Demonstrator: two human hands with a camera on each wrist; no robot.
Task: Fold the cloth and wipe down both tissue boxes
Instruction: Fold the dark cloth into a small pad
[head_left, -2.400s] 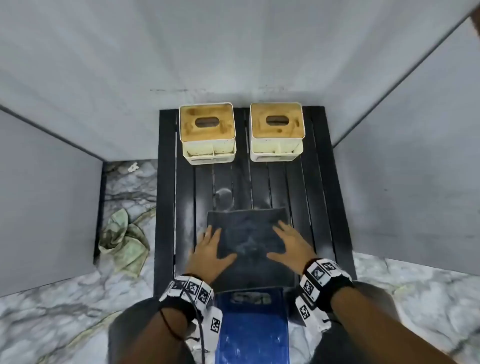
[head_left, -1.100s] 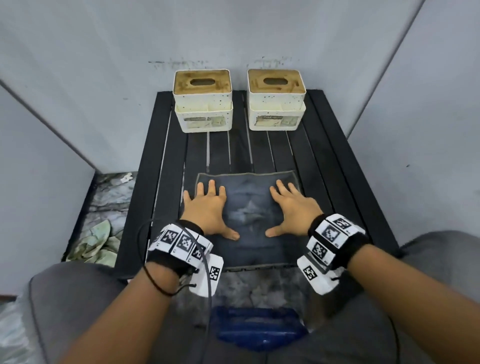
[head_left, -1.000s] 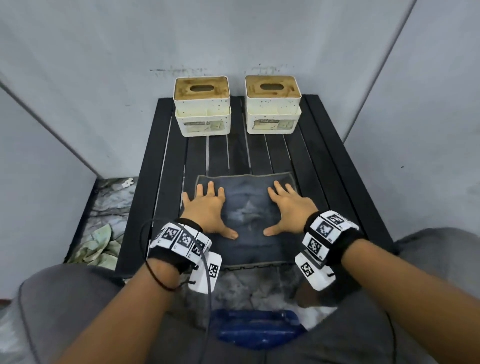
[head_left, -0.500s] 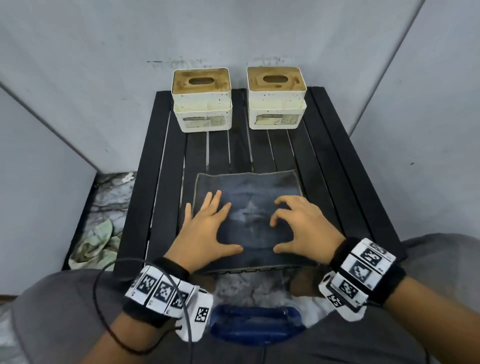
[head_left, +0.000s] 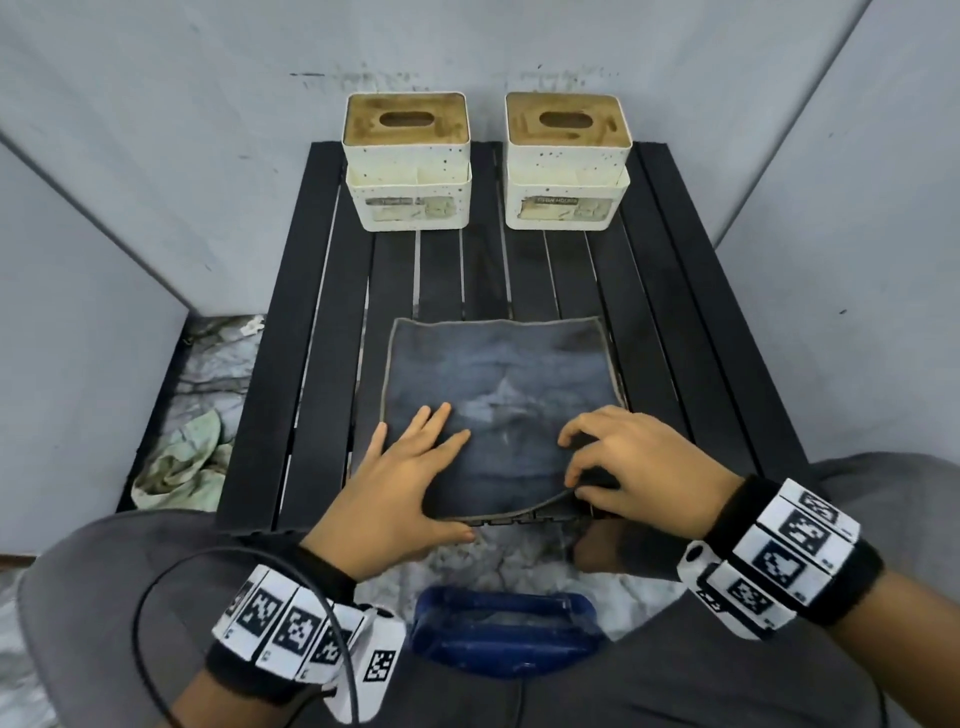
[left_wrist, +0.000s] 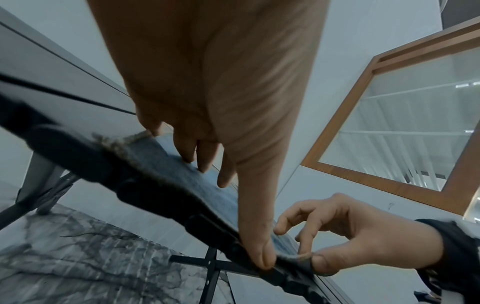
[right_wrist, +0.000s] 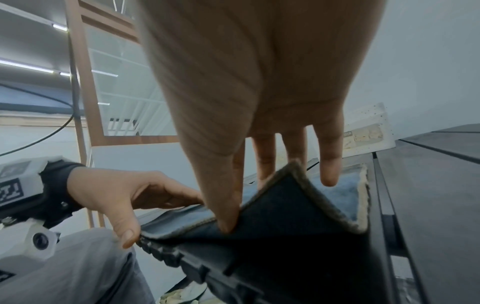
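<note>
A dark grey-blue cloth (head_left: 498, 384) lies spread on the near half of the black slatted table (head_left: 691, 332). My left hand (head_left: 431, 467) presses flat on its near left part, thumb at the table's edge. My right hand (head_left: 576, 460) has curled fingers and pinches the cloth's near right corner, which is raised off the slats. In the right wrist view that lifted corner (right_wrist: 285, 205) folds upward over my thumb. Two cream tissue boxes with brown slotted tops stand at the far edge, one left (head_left: 408, 171) and one right (head_left: 569, 171), apart from both hands.
Grey walls close in the table at the back and both sides. A crumpled pale green rag (head_left: 182, 462) lies on the marble floor to the left. A blue object (head_left: 504, 629) sits below the near edge between my grey-trousered knees.
Both hands slid back to the cloth's near edge. The right hand went from flat to curled and lifted the near right corner. The left hand stays flat.
</note>
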